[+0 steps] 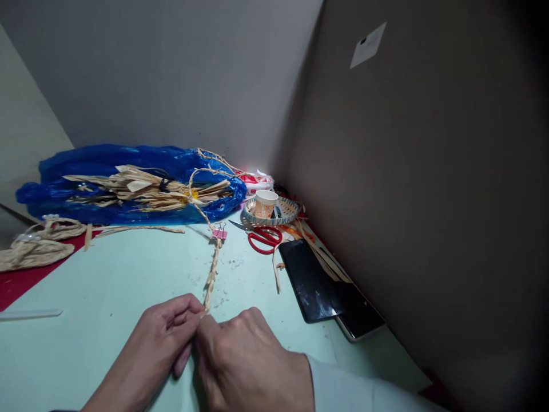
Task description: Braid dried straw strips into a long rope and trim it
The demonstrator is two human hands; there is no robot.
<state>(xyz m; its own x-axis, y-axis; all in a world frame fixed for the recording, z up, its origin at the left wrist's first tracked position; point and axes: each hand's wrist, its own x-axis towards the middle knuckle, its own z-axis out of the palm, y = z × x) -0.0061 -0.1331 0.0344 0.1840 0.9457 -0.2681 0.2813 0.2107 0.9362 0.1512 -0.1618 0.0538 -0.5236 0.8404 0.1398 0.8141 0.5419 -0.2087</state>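
Note:
My left hand [160,337] and my right hand [253,357] meet at the near edge of the pale green table [107,297], fingers pinched together on the near end of a braided straw cord [211,274]. The cord runs away from me across the table to a pink binder clip [219,233] clamped on it, then continues as thin twisted strands toward a bundle of dried straw strips [146,191]. That bundle lies on a blue plastic bag [107,166] at the back of the table.
Red-handled scissors [263,237] lie beside a small woven basket [283,213] holding a paper cup [266,203]. A black phone [311,280] overlaps a second phone [360,317] by the right wall. Coiled straw braids [34,246] rest on a red mat at left.

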